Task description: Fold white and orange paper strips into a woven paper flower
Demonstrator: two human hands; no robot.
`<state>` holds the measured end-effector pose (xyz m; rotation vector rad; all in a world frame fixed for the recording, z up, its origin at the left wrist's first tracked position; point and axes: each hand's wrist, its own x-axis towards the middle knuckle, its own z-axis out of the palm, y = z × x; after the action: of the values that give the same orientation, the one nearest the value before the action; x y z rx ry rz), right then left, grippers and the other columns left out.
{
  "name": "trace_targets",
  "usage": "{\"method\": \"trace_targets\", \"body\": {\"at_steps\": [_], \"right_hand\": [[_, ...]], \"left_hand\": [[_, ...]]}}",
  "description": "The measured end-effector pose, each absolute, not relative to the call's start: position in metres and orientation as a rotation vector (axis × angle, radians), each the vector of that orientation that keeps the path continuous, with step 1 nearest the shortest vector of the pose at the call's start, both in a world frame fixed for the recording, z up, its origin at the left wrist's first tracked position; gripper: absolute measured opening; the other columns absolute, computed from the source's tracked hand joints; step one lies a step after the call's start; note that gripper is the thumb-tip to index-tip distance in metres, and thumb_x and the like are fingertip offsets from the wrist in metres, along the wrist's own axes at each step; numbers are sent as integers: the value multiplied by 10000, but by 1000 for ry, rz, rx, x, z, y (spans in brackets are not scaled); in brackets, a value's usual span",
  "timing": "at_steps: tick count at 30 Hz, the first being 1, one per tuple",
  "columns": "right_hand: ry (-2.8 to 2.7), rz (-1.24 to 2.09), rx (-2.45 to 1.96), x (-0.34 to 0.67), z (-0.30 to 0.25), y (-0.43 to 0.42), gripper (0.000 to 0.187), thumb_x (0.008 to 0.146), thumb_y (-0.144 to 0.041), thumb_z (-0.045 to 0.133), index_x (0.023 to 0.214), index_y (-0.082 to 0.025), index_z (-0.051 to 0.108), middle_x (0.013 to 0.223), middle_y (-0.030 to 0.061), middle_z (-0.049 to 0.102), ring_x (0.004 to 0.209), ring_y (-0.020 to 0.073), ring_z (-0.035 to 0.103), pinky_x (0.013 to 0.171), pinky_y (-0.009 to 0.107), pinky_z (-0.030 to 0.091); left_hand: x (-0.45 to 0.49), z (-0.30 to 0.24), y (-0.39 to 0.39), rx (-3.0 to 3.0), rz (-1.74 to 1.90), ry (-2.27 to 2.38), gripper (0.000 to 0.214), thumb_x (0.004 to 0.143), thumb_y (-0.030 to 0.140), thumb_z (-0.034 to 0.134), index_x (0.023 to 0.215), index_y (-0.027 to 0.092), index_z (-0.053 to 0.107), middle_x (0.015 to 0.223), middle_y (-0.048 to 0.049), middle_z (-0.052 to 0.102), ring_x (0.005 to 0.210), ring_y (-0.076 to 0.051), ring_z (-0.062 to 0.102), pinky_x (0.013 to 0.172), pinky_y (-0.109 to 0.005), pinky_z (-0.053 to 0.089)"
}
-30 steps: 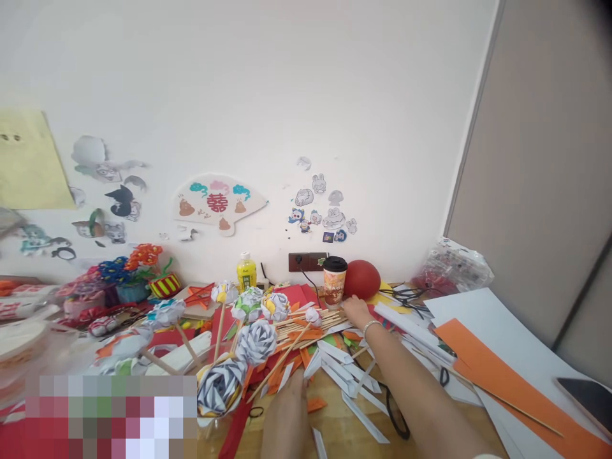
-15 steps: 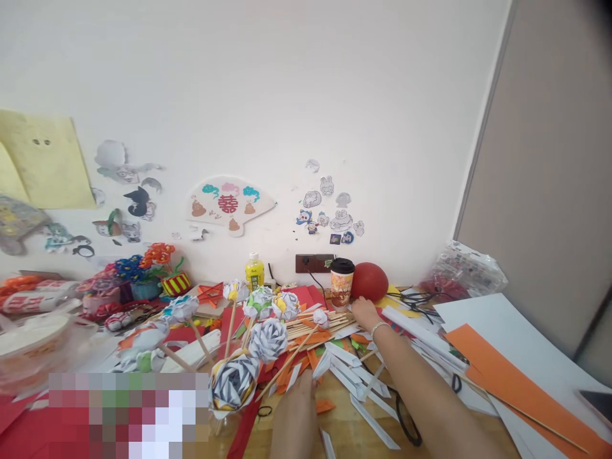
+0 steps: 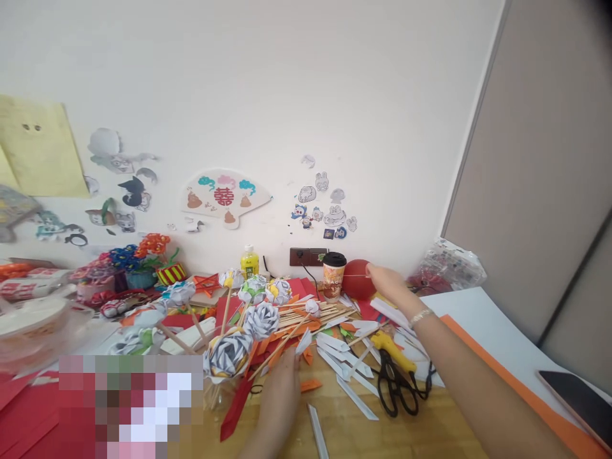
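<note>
- Head view: the right hand, beside the lidded cup half a second ago, is now raised before the red balloon, fingertips pinched on a thin pale stick crossing it.
- Left hand: low, near centre, thumb and fingers together on a folded white paper piece, tip upward.
- Yellow glue gun and black scissors: previously largely hidden, now exposed.
- Surface: wooden table bearing white paper strips and paper flowers.
- Room: white wall with a fan-shaped cutout; grey panel at right.

tabletop: smooth wood | white strips: matt paper | bag: glossy plastic
</note>
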<state>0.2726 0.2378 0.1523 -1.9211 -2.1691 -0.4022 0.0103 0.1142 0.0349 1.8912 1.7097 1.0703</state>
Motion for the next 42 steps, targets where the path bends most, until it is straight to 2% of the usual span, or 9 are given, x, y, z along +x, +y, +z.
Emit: {"method": "trace_targets", "body": {"at_steps": [5,9,12,14,16,24,35,39,42], "right_hand": [[-1735,220,-1449,282,141,182,304,797,-161,267,962,-140,522,817,77,634,618,134,579,572,241,427],[-1741,606,-1023,250,107,151,319,780,-203,378,1076,-167,492,1032,80,602,844,148,583,700,260,456],[-1904,277,-1065,217,82,140,187,817,-238,418,906,-186,574,910,52,624,799,154,566,692,272,440],[-2079,-115,-1077,198,68,137,224,845,-234,401,721,-177,579,729,39,601,737,169,534,670,291,415],[-2172,-345,-1039,182,55,138,224,856,-228,402,706,-175,559,711,35,570,718,166,509,637,281,399],[-2156,-187,-1263,171,22,147,80,788,-193,507,828,-180,575,836,45,591,807,191,520,678,283,399],[-2341,-211,-1193,158,9,137,332,777,-216,530,1103,-189,479,924,57,583,842,196,517,699,285,397],[-2298,-404,-1069,145,11,132,105,803,-231,499,871,-173,555,838,58,553,804,195,486,656,297,389],[-2291,-570,-987,150,19,132,164,847,-176,415,770,-164,560,752,47,533,739,177,463,650,295,376]], "left_hand": [[10,28,123,1812,1336,1535,291,832,368,279,777,183,496,724,-33,560,693,-185,529,655,-305,398],[17,21,130,1474,1334,1251,375,766,541,333,670,187,409,505,54,389,444,-105,396,450,-226,333],[20,21,131,1238,1225,1049,443,661,636,421,681,197,366,452,114,241,346,-49,221,361,-174,208],[20,23,129,1168,1181,969,454,638,635,459,701,196,364,453,125,228,336,-32,179,352,-160,180],[18,24,128,1143,1170,928,453,634,624,479,723,193,370,455,127,238,331,-24,175,350,-154,171],[10,13,142,1133,1234,1125,490,616,671,434,725,198,367,450,125,243,325,-29,191,349,-168,164],[13,16,136,1162,1300,1074,442,643,613,475,712,193,355,477,112,279,358,-34,228,362,-167,189],[20,15,136,1198,1288,1017,443,646,614,475,670,193,337,467,112,279,356,-31,227,364,-169,184],[22,18,133,1226,1259,948,436,655,604,479,660,193,334,456,116,252,353,-29,203,358,-169,175]]}}
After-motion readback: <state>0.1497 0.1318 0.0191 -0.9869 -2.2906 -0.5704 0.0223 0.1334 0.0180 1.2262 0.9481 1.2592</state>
